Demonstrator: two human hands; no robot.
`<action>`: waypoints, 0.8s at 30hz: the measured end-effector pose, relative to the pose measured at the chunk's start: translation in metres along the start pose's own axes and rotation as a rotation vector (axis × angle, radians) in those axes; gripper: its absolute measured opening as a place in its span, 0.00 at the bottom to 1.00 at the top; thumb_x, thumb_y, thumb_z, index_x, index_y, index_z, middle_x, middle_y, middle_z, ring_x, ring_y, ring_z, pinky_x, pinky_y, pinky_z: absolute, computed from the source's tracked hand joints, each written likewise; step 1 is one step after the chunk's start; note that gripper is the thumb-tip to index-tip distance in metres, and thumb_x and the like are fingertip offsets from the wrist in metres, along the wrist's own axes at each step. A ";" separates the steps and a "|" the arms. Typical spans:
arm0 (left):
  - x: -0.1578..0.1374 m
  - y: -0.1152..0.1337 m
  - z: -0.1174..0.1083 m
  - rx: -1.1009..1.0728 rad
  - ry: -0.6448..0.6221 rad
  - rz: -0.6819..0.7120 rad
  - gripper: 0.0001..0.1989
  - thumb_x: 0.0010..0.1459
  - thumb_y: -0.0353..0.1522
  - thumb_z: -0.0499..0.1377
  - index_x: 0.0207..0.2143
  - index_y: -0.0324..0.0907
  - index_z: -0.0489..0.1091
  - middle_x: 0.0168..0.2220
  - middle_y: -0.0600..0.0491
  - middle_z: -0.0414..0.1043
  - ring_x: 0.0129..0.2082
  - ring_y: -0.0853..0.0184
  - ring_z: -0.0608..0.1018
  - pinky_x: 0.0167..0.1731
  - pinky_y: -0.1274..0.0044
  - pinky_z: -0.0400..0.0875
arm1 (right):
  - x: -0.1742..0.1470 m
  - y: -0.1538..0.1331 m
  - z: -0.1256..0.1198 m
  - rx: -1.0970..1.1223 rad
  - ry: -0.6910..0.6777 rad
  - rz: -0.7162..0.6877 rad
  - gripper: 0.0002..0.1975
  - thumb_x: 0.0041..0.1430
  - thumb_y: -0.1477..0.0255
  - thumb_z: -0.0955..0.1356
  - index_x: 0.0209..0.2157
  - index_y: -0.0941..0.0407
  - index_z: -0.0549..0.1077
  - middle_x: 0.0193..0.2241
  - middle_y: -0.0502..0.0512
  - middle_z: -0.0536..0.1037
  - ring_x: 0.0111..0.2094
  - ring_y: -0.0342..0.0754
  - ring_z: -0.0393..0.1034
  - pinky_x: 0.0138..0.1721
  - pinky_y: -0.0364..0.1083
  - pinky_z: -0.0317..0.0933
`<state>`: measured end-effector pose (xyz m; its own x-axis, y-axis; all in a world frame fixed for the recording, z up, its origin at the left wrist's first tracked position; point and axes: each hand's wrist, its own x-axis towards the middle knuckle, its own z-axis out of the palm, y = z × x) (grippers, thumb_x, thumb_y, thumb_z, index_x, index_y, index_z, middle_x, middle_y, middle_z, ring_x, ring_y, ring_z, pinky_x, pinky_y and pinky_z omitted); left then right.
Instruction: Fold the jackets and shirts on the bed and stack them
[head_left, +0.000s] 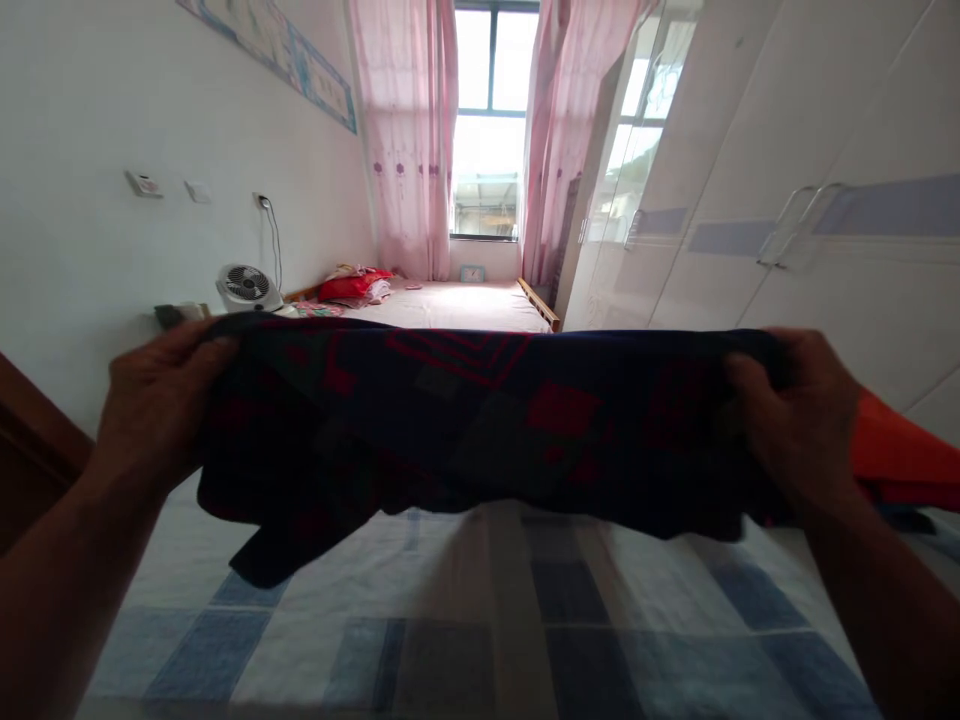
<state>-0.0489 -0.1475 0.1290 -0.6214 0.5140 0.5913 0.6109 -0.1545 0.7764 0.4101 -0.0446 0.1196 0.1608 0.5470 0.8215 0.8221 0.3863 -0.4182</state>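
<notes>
A dark patterned garment with red and grey-green shapes is stretched out sideways in front of me, above the bed. My left hand grips its left upper end, the thumb pressed on the near side. At the opposite end my right hand pinches the cloth in the same way. The top edge between the hands is almost straight. The lower edge hangs loose and uneven, with a flap dropping lower at the left. Which kind of garment it is, I cannot tell.
Below lies a bed with a blue-and-white checked sheet. Orange-red cloth lies at the right. Beyond are a white fan, a second bed with a red bundle, and a white wardrobe along the right.
</notes>
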 end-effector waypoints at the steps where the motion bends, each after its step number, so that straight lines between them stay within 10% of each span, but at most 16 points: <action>1: -0.005 -0.012 0.002 0.077 -0.099 -0.025 0.23 0.50 0.43 0.57 0.48 0.45 0.73 0.35 0.58 0.78 0.27 0.68 0.75 0.23 0.79 0.70 | 0.006 0.010 0.007 -0.087 -0.052 -0.050 0.15 0.58 0.61 0.63 0.44 0.53 0.69 0.33 0.56 0.74 0.34 0.52 0.68 0.38 0.52 0.61; 7: -0.036 -0.096 0.019 0.379 -1.013 -0.051 0.30 0.51 0.52 0.54 0.49 0.43 0.72 0.42 0.52 0.78 0.41 0.57 0.78 0.41 0.73 0.72 | -0.031 0.092 0.062 -0.236 -0.556 -0.132 0.23 0.56 0.61 0.62 0.49 0.60 0.67 0.45 0.65 0.72 0.45 0.57 0.69 0.44 0.53 0.63; 13: -0.029 -0.111 0.057 0.531 -1.008 0.044 0.36 0.50 0.55 0.46 0.47 0.39 0.73 0.49 0.46 0.74 0.46 0.54 0.76 0.49 0.71 0.66 | -0.084 0.137 0.054 -0.190 -0.604 -0.105 0.21 0.58 0.60 0.60 0.48 0.57 0.69 0.49 0.62 0.71 0.50 0.56 0.66 0.50 0.53 0.61; 24: -0.056 -0.087 0.192 0.441 -1.122 0.102 0.25 0.52 0.43 0.50 0.44 0.38 0.73 0.47 0.45 0.75 0.48 0.58 0.74 0.49 0.73 0.63 | -0.097 0.146 0.040 -0.432 -0.692 -0.162 0.22 0.59 0.62 0.59 0.51 0.57 0.67 0.50 0.62 0.72 0.48 0.59 0.68 0.40 0.55 0.63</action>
<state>0.0266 -0.0013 -0.0135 0.0766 0.9962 -0.0423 0.8828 -0.0480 0.4672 0.4923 -0.0117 -0.0365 -0.2337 0.8966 0.3762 0.9661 0.2577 -0.0140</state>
